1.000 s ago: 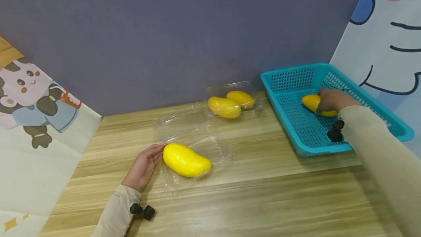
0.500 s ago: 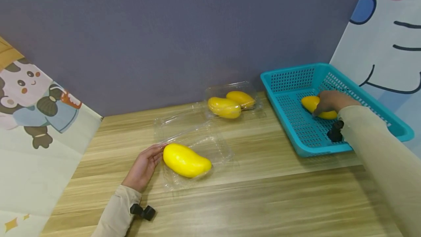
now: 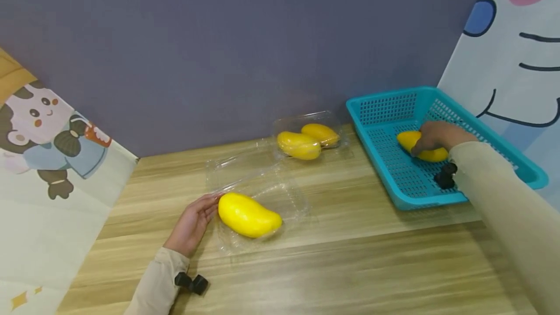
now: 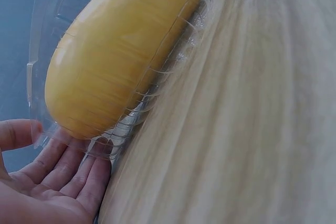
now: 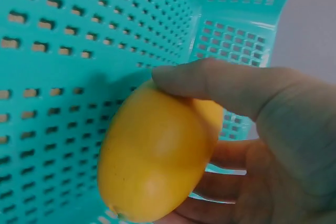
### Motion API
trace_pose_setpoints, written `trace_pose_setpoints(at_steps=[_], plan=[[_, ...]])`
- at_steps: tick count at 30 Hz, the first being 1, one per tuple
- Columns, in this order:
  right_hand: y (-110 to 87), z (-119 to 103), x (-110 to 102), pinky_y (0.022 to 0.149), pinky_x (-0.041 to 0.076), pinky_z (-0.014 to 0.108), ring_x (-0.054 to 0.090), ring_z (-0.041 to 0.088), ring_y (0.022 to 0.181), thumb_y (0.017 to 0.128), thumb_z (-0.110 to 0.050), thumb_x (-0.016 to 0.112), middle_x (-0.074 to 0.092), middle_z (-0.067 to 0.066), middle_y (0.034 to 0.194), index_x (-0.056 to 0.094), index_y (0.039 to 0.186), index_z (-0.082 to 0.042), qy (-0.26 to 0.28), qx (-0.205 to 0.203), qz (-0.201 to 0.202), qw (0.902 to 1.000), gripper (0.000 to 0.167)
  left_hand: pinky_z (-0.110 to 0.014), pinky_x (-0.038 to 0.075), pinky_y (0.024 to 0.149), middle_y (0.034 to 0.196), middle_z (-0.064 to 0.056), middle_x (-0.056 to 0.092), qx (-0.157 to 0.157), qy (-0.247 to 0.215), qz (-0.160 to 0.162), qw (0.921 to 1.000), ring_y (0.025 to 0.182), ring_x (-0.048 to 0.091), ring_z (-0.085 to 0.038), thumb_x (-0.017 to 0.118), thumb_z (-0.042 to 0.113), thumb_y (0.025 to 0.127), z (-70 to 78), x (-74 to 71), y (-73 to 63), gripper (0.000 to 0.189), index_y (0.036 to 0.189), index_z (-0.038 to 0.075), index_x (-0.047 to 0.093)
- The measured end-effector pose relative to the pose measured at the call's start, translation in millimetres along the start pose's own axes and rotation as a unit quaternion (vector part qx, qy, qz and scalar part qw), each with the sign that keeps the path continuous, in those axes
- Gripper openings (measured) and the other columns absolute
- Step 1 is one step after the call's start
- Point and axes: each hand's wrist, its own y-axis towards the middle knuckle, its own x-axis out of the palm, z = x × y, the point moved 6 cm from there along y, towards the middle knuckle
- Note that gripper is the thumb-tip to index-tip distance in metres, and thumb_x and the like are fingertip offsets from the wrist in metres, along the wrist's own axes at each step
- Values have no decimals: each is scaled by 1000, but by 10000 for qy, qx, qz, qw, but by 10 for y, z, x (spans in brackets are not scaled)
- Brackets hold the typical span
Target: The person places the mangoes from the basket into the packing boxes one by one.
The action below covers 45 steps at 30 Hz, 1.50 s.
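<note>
A large yellow mango (image 3: 249,215) lies in the near half of an unfolded clear plastic clamshell box (image 3: 280,193) on the table. My left hand (image 3: 192,222) rests at the box's left edge, its fingers fairly straight and touching the plastic beside the mango's blunt end. In the left wrist view the thumb (image 4: 21,132) lies by the box's rim. Inside the turquoise basket (image 3: 393,191), my right hand (image 3: 442,135) grips another mango (image 5: 157,156), thumb over one side and fingers round the other. The right wrist view shows it close to the perforated basket surface.
Behind the unfolded box, a second clear box (image 3: 284,123) against the grey wall (image 3: 245,52) holds two mangoes (image 3: 299,146). The basket stands at the right, beside a wall with cartoon prints. Wood-grain tabletop (image 3: 328,276) extends in front of the boxes.
The right hand and its mango have shifted very slightly left and down in the basket, the mango turning a little. The left hand and the mango in the box keep their places.
</note>
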Motion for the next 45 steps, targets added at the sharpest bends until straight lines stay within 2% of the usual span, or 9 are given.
trace_pose_setpoints(at_steps=[4, 9, 16, 22, 25, 29, 36, 45], plan=[[-37, -56, -33, 71, 50, 53, 52, 40, 87, 83, -41, 72, 58, 31, 104, 49, 122, 16, -132, -40, 220, 9997, 73, -19, 48, 102, 116, 11, 67, 36, -34, -32, 10000, 115, 61, -5, 44, 15, 105, -3, 2, 3, 28, 128, 6, 57], [-91, -199, -133, 69, 49, 52, 53, 37, 84, 83, -43, 71, 61, 27, 98, 52, 120, 14, -338, -224, 662, 9970, 70, -19, 48, 103, 116, 11, 68, 41, -7, -52, 10000, 115, 61, -5, 45, 18, 105, 8, 1, -2, 28, 128, 7, 58], [-247, -434, -349, 66, 47, 49, 54, 36, 82, 85, -46, 68, 61, 27, 103, 45, 134, 12, -702, -427, 1015, 9914, 79, -19, 48, 103, 115, 10, 69, 56, -44, -59, 10000, 115, 61, -5, 45, 17, 105, 16, -6, -3, 27, 126, 8, 60], [-455, -604, -469, 65, 48, 48, 55, 33, 81, 86, -49, 68, 63, 26, 105, 45, 136, 10, -979, -585, 1219, 9860, 80, -19, 49, 101, 114, 10, 70, 97, -47, -80, 9999, 113, 62, -5, 45, 16, 105, 0, -9, 18, 25, 123, 9, 60], [-574, -639, -451, 65, 49, 49, 56, 33, 82, 86, -50, 67, 63, 27, 108, 45, 136, 9, -1018, -651, 1259, 9846, 81, -19, 49, 101, 114, 11, 70, 131, -25, -115, 9998, 114, 62, -5, 45, 16, 105, 1, -4, 26, 25, 123, 9, 61], [-679, -665, -380, 66, 48, 48, 56, 31, 80, 86, -50, 69, 64, 23, 104, 47, 134, 9, -963, -747, 1323, 9837, 79, -19, 49, 101, 114, 11, 70, 134, -8, -94, 9999, 113, 62, -4, 45, 16, 105, -5, -10, 34, 25, 123, 9, 60], [-726, -727, -248, 64, 48, 44, 56, 28, 78, 84, -49, 71, 65, 22, 104, 45, 139, 7, -807, -849, 1301, 9845, 82, -19, 49, 101, 114, 11, 69, 152, 11, -53, 9999, 113, 62, -5, 44, 15, 105, -21, -8, 47, 25, 124, 8, 59], [-873, -879, -166, 60, 46, 40, 54, 27, 74, 85, -44, 72, 65, 22, 105, 41, 141, 5, -631, -902, 1432, 9836, 81, -18, 48, 102, 116, 11, 66, 61, 15, -43, 10000, 115, 61, -4, 43, 16, 105, -6, -3, 55, 34, 135, 2, 51]])
